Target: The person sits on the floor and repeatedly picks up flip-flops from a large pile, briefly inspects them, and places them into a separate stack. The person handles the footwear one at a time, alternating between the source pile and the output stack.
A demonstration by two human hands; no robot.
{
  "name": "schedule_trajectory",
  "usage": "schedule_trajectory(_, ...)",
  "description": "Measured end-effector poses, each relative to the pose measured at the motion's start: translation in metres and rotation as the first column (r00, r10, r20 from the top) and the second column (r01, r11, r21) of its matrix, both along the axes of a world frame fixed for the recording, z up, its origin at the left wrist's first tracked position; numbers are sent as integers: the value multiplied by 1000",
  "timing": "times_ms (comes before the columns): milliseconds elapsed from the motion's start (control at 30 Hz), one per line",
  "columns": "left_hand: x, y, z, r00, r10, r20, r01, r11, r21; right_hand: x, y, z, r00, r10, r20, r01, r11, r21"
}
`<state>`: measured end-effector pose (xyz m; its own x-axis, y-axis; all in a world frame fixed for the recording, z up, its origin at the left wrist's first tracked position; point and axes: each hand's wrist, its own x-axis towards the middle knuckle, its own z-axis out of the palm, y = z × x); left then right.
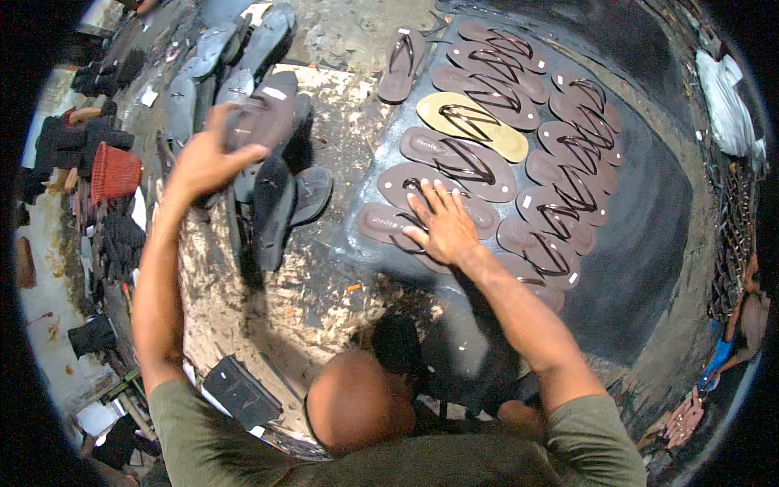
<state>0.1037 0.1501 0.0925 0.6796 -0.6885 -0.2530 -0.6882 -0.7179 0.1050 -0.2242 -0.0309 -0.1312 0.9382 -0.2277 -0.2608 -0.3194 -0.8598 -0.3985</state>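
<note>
Worn, stained ground [312,296], patched pale and black, spreads under the work, and on its right side lies a dark sheet [641,268]. Brown sandals with glossy dark straps are set out on that sheet in two close columns, one left and one right, each running from near to far. One yellow sandal [510,146] stands out in the left column — the rest around it are brown.

At the near end of the left column, the right hand [446,223] lies spread over the nearest sandals [377,217], palm down, its grip released and the fingers apart. Over on the left, the left hand [203,162] is raised, its grip closed around a brown sandal [274,114] (blurred, so the exact finger placement is hard to tell). Dark soles [274,203] lie loosely just beside and below it, with bluish-grey soles [211,49] heaped farther off. Another single sandal [398,81] lies by the sheet's far left edge — apart from the columns.

Farther left sits a red basket [114,174]; a black flat case [241,391] lies near left, and a white bundle [726,105] far right.
</note>
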Motion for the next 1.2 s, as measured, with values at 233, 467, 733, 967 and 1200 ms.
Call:
schedule_trajectory(233,-89,57,19,295,-618,-729,-825,220,-520,70,-8,108,836,-252,487,-17,875,483)
schedule_trajectory(467,-167,-55,-27,65,-861,-504,-893,175,-414,23,10,192,903,-365,226,-114,304,946)
schedule_trajectory(733,-227,-119,-17,-252,-879,-404,-880,382,-283,-19,-18,203,689,-689,224,-52,262,964)
schedule_trajectory(967,-248,-128,-23,-295,-846,-444,-773,484,-410,-63,-87,249,441,-600,668,192,790,583)
schedule_trajectory(1200,-248,-48,-5,-371,-738,-565,-762,589,-270,-7,-154,283,929,6,371,136,924,-356)
